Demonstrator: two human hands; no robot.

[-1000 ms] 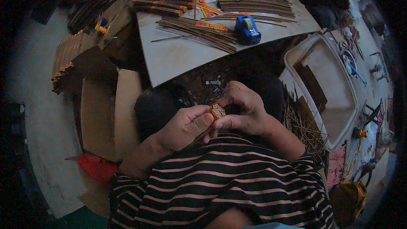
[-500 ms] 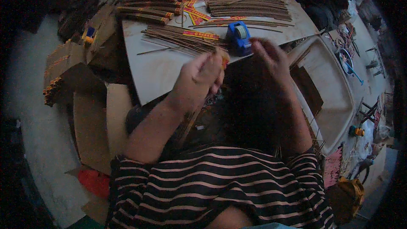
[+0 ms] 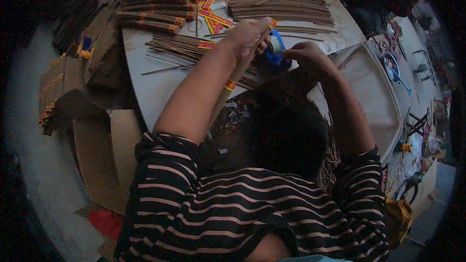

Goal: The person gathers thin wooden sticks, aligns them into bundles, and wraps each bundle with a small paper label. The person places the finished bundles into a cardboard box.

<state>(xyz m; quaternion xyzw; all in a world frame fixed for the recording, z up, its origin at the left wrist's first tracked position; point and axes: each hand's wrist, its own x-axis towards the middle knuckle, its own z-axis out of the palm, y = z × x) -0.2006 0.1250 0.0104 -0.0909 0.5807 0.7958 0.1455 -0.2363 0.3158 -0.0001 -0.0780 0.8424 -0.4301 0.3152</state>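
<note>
Two hands over the near edge of a grey table (image 3: 160,92). Left hand (image 3: 248,36) closed around a bundle of brown sticks (image 3: 238,70), fingers curled tight about its upper end; bundle slanting down and back from the fist along the forearm, a red-and-yellow band near its lower part. Right hand (image 3: 306,56) just beside, fingers bent and narrow, tips at a blue tape dispenser (image 3: 274,53) on the table edge; whether pinching tape or only touching, cannot tell. Dispenser wedged between both hands, a pale roll showing at its top, partly hidden by the left knuckles.

Behind the hands, loose sticks (image 3: 184,48) spread flat on the table, some crossed by a red-yellow label. Farther back, wrapped rolls (image 3: 155,0) stacked in rows, orange-tipped ends toward the right. More bare sticks (image 3: 281,5) fanned out at the far right of the table. Red-and-yellow paper strips (image 3: 213,19) lying between the two heaps.

Left of the table, flat cardboard (image 3: 102,155) on the floor, with a stack of further rolls (image 3: 51,111) at its outer edge. Right of the table, a pale tray (image 3: 369,97), tilted, mostly bare. Striped black-and-pink sleeves and dark hair filling the lower middle, blocking the floor under the table edge.
</note>
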